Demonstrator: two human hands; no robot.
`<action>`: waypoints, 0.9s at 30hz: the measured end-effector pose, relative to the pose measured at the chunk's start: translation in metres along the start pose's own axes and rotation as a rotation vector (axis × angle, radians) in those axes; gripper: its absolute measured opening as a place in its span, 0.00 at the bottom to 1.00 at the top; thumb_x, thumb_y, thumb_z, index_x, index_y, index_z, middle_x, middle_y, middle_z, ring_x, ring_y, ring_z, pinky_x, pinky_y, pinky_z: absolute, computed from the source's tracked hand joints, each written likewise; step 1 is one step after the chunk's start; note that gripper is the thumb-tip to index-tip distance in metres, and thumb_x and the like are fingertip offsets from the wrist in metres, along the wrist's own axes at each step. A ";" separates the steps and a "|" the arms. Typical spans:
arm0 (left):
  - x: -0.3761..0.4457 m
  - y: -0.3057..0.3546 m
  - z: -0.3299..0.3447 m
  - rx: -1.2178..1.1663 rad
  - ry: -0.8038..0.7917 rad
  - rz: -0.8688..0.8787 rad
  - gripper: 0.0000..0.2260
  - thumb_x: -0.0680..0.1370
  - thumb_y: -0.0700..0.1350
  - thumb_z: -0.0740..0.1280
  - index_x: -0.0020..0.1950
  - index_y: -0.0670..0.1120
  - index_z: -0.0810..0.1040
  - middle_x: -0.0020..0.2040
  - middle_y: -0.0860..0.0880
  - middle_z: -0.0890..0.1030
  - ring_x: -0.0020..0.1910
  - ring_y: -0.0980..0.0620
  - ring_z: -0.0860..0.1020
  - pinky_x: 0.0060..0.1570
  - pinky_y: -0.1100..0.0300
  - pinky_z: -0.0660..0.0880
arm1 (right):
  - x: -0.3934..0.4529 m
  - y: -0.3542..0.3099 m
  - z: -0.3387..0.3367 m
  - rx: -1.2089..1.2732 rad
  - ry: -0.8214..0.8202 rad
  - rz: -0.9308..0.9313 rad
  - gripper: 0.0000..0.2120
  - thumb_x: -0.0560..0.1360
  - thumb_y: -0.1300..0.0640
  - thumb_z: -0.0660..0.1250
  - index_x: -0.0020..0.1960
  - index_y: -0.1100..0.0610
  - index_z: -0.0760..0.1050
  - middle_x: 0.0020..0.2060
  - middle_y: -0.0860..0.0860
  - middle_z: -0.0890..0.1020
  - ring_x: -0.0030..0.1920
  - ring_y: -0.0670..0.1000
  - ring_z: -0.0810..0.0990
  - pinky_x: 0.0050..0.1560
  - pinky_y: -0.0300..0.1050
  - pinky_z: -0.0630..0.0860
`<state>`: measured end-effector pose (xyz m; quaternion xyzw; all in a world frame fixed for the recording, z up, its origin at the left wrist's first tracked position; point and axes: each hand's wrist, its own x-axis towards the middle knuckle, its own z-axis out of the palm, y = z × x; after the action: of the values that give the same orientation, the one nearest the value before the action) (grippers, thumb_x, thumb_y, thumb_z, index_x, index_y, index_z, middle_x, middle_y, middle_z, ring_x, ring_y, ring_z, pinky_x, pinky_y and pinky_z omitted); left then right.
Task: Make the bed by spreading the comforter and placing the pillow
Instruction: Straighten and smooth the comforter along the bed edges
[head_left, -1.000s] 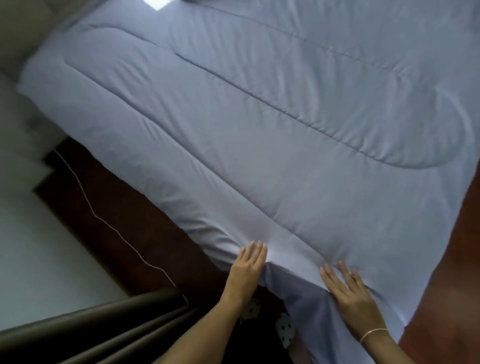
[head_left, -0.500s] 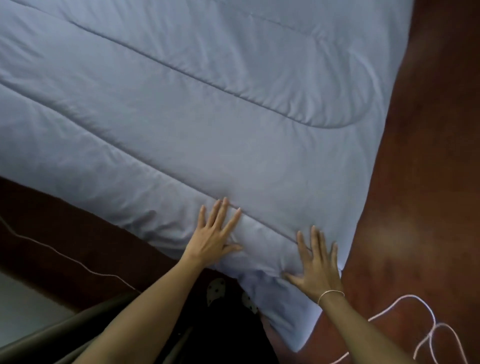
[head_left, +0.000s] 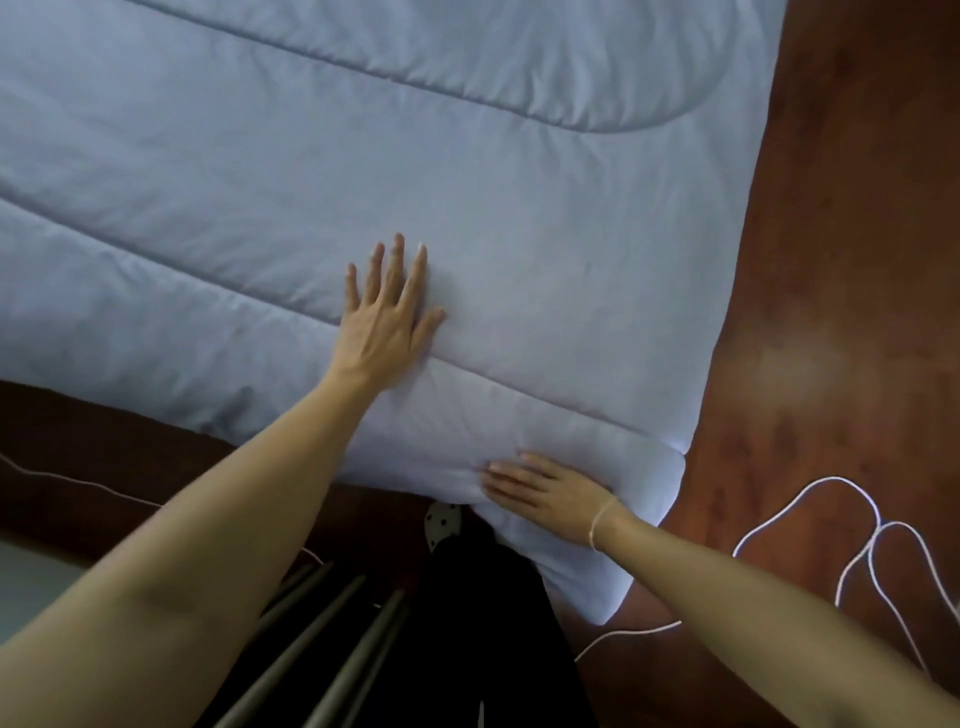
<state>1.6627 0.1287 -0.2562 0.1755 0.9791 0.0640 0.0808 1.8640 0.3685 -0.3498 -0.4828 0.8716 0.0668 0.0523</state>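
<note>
The comforter (head_left: 395, 171), pale blue and quilted in long stitched channels, covers the bed and fills most of the view; its near right corner (head_left: 597, 582) spills over the bed's edge and hangs down toward the reddish wooden floor (head_left: 841, 260); the near edge bunches in soft folds where it drops off the bed. No pillow is in view, so that half of the task looks to be ahead; no container is in sight either.

The left hand (head_left: 387, 317) lies flat on the comforter, fingers spread and empty, a little way in from the near edge; the right hand (head_left: 545, 491) is also flat and holding nothing, palm pressed on the folded fabric at the near edge close to the hanging corner, a thin bracelet (head_left: 597, 525) at its wrist.

The step in hand seems to be smoothing; done well, it would mean sweeping both palms outward from the middle toward the edge and corner, pushing the puckers off the side; the drooping corner likely wants lifting and squaring so it hangs evenly.

A white cord (head_left: 857, 535) loops on the floor beside the corner; a foot could catch it.
</note>
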 end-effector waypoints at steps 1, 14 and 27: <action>0.003 0.000 0.003 -0.001 -0.013 0.002 0.31 0.79 0.61 0.45 0.78 0.48 0.47 0.78 0.43 0.48 0.77 0.41 0.48 0.73 0.40 0.45 | -0.016 -0.004 0.016 -0.010 -0.129 -0.071 0.23 0.76 0.58 0.52 0.70 0.54 0.70 0.71 0.49 0.69 0.72 0.51 0.66 0.75 0.54 0.44; -0.010 0.007 0.017 0.023 0.038 -0.014 0.28 0.80 0.58 0.46 0.78 0.48 0.50 0.78 0.44 0.51 0.77 0.44 0.49 0.74 0.44 0.45 | -0.027 0.048 -0.073 0.324 0.441 0.342 0.18 0.75 0.60 0.60 0.63 0.58 0.76 0.66 0.58 0.75 0.67 0.58 0.73 0.68 0.55 0.68; -0.043 0.001 0.027 0.043 0.011 0.059 0.32 0.80 0.62 0.43 0.77 0.43 0.56 0.77 0.40 0.55 0.76 0.41 0.52 0.74 0.43 0.49 | -0.063 0.150 -0.039 0.558 0.277 1.639 0.36 0.76 0.37 0.47 0.75 0.59 0.58 0.76 0.59 0.57 0.76 0.60 0.54 0.74 0.62 0.52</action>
<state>1.7072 0.1167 -0.2766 0.2055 0.9751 0.0462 0.0699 1.7687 0.4930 -0.2917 0.3220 0.9272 -0.1916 -0.0025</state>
